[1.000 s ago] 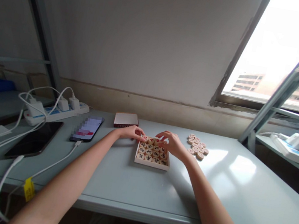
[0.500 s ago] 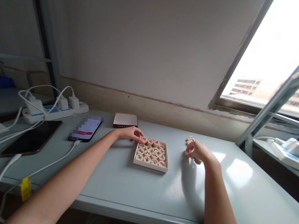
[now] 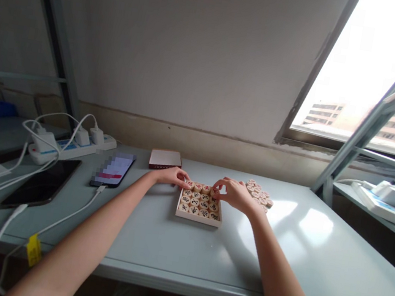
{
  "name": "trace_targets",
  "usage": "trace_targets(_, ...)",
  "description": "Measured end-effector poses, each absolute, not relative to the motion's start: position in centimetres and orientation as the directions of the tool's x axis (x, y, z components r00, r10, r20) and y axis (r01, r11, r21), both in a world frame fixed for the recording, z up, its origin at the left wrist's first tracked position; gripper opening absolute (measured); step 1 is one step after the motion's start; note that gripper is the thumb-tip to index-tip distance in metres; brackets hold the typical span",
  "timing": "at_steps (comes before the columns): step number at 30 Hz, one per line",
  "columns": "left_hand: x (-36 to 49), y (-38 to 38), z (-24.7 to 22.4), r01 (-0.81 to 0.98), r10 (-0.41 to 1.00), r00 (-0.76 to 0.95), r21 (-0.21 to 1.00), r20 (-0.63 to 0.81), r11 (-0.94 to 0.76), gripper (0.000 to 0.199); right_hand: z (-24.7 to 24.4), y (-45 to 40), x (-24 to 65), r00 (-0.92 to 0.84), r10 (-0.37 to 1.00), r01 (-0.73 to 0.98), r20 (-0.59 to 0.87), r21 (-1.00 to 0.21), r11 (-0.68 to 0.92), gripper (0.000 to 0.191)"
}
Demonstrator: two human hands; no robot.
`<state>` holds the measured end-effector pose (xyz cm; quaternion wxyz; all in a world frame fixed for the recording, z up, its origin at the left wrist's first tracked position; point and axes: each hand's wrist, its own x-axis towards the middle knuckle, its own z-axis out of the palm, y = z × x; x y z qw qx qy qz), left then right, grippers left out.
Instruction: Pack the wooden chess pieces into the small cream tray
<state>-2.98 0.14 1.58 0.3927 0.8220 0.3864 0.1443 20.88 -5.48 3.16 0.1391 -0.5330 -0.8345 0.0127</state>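
A shallow white box (image 3: 198, 219) stands on the table, filled with rows of round wooden Chinese chess pieces (image 3: 195, 202) marked in black and red. My left hand (image 3: 174, 176) grips the far left corner of the box, its fingertips beside a red-marked piece. At the far right corner, my right hand (image 3: 234, 193) pinches a red-marked chess piece (image 3: 215, 192) at the top of the stacked pieces; whether it touches those below I cannot tell. Several loose red-marked pieces (image 3: 258, 193) lie in a cluster behind and right of my right hand, partly hidden by it.
A dark red box lid (image 3: 166, 159) lies open side up near the wall. Two phones (image 3: 114, 169) with white charging cables (image 3: 74, 216) are on the left, before a power strip (image 3: 72, 149). A metal frame post (image 3: 350, 138) rises at the right.
My right hand has moved left from the loose pieces to the box's far right corner, carrying a red-marked chess piece. My left hand has stayed on the box.
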Motion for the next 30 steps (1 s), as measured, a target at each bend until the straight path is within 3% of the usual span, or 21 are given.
trace_targets(4,-3.0,0.0,1.7,0.533,0.75,0.657,0.75,-0.075,-0.392,0.045,2.8,-5.3,21.0,-0.384,0.89,0.882,0.247,-0.186,0.432,0.024)
trace_targets(13,-3.1,0.4,1.3,0.524,0.747,0.663,0.744,-0.051,-0.414,0.045,2.8,-4.4,22.4,-0.32,0.927,0.866,0.195,-0.336,0.37,0.023)
trace_targets(17,-3.1,0.4,1.3,0.526,0.745,0.664,0.749,-0.064,-0.404,0.047,1.9,-3.5,24.5,-0.021,0.936,0.991,0.352,-0.116,0.066,0.021)
trace_targets(20,-3.1,0.3,1.5,0.525,0.742,0.667,0.754,-0.076,-0.395,0.048,1.1,-3.2,25.9,0.127,0.929,0.989,0.348,0.029,-0.146,0.021)
trace_targets(24,-3.1,0.1,1.7,0.527,0.749,0.658,0.756,-0.075,-0.388,0.047,0.8,-3.3,26.3,0.132,0.93,0.984,0.342,0.071,-0.166,0.025)
trace_targets(30,-3.1,0.5,1.4,0.539,0.76,0.642,0.764,-0.099,-0.356,0.052,1.5,-3.7,25.3,0.164,0.933,0.98,0.319,0.057,-0.192,0.016)
